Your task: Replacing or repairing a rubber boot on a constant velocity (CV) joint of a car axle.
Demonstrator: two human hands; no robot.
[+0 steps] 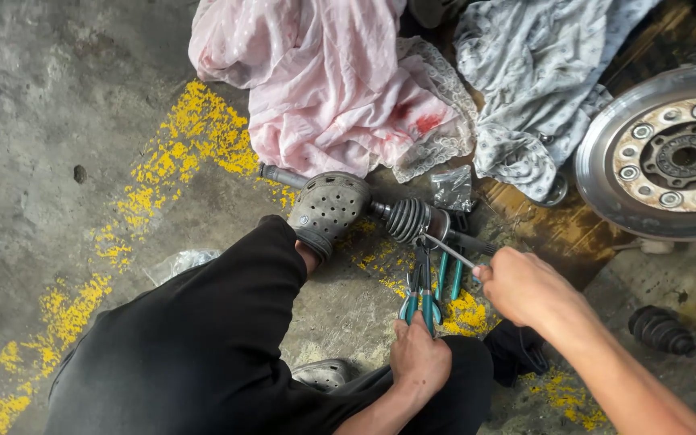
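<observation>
Left hand (419, 354) closed around the teal handles of pliers (422, 290), jaws up at the ribbed rubber boot (407, 219) of an axle shaft (283, 176) lying on the concrete floor (42, 161). Right hand (525, 286) curled shut on a thin metal rod (449, 251) touching the boot's end. Brake disc (670, 153) nearby, right; pink cloth (332, 80) above.

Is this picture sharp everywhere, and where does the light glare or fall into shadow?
Head view: mostly sharp, lit by soft, even daylight; the brake disc shows a mild sheen along its rim, no harsh glare. The black trousers are so dark that their folds barely show. The right hand is slightly blurred, the left hand on the green-handled pliers sharper. Straight edges bend a little near the frame's corners.
</observation>
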